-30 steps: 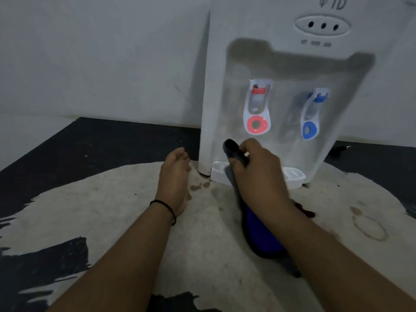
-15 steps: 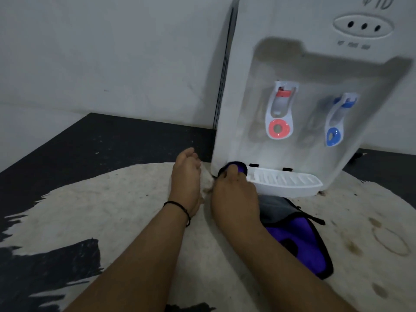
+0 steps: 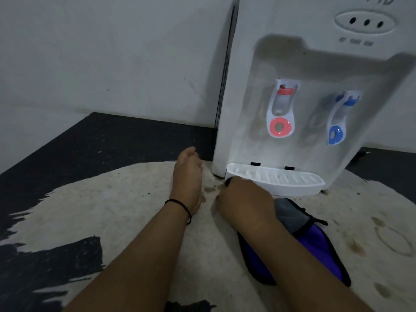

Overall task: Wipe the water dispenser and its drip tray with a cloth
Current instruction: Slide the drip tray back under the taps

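White water dispenser (image 3: 252, 75) stands upright on a worn pale table surface (image 3: 135, 221), back toward a grey wall (image 3: 101, 52). It is the landmark for everything below.

Drip tray (image 3: 292, 186): white, slotted, seated at the dispenser's base, sticking out toward the camera. Two dark slots show in the dispenser's recess just behind the tray.

Red tap (image 3: 281, 111) in the dispenser's recess, left side; blue tap (image 3: 340, 120) on the right side of the same recess. Oval panel with three dark dots (image 3: 365, 22) near the dispenser's top, above the recess.

Right hand (image 3: 245, 201) is at the dispenser's front left corner, against the left end of the drip tray. Fingers curled down around a bunched part of the cloth (image 3: 315, 244); a dark bit of cloth pokes out at the fingertips next to the tray edge. Grip: closed, holding the cloth. The rest of the cloth, purple with dark border and a grey patch, trails on the table in front of the dispenser, below the tray and under the right forearm.

Left hand (image 3: 188, 176) lies flat on the table just left of the dispenser's base corner, fingers straight and together, holding nothing, not touching the dispenser as far as visible. Black band (image 3: 180, 207) on that wrist.

Brown stains (image 3: 210, 190) on the table between the two hands, just in front of the dispenser's corner. A ring mark (image 3: 394, 242) on the table to the front right of the dispenser.
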The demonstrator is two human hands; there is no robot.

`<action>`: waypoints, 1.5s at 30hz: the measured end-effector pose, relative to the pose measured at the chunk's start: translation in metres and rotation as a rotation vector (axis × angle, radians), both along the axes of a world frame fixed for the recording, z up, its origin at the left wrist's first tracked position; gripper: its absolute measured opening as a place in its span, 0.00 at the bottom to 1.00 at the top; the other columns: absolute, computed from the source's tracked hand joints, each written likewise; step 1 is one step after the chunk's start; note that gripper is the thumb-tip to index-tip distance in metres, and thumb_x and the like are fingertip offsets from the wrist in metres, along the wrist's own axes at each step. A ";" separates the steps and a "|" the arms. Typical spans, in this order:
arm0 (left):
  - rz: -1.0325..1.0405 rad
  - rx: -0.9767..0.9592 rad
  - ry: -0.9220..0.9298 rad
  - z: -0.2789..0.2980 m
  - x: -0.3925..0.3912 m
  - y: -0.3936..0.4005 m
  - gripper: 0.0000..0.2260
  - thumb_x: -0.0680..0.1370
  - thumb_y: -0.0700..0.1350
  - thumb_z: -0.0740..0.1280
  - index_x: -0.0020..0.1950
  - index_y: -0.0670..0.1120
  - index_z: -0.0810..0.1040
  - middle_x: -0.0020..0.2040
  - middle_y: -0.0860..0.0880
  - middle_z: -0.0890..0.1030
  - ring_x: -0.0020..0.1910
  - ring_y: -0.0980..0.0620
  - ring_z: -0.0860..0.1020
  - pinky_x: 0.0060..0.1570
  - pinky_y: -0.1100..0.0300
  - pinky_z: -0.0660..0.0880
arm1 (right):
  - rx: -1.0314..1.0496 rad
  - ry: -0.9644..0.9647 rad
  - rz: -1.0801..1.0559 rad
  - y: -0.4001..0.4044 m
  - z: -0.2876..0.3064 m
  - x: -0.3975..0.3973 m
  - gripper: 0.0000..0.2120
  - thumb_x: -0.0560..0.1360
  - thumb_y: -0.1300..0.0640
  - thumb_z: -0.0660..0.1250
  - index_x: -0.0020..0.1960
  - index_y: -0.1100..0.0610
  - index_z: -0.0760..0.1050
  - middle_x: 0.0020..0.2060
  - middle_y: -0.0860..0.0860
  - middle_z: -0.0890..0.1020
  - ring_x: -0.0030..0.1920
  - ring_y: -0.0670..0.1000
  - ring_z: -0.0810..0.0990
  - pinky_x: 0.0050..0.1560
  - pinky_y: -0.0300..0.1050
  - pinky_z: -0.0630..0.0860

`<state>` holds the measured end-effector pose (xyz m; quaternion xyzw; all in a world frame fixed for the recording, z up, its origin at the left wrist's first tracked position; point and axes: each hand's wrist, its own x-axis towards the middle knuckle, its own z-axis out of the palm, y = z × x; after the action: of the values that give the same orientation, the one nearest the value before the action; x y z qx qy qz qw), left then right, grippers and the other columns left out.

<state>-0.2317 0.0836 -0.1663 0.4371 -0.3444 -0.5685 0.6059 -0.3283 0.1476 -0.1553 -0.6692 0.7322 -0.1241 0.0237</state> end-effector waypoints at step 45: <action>0.111 -0.312 -0.550 0.005 -0.011 0.032 0.20 0.79 0.40 0.59 0.70 0.48 0.66 0.70 0.49 0.66 0.65 0.53 0.66 0.68 0.55 0.64 | -0.280 0.301 0.024 0.117 0.025 -0.093 0.12 0.58 0.56 0.79 0.34 0.54 0.76 0.27 0.49 0.66 0.27 0.48 0.62 0.28 0.41 0.58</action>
<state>-0.2428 0.1161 -0.1610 0.4944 -0.5536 -0.3355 0.5801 -0.4218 0.2642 -0.1302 -0.6857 0.6949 -0.1230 -0.1780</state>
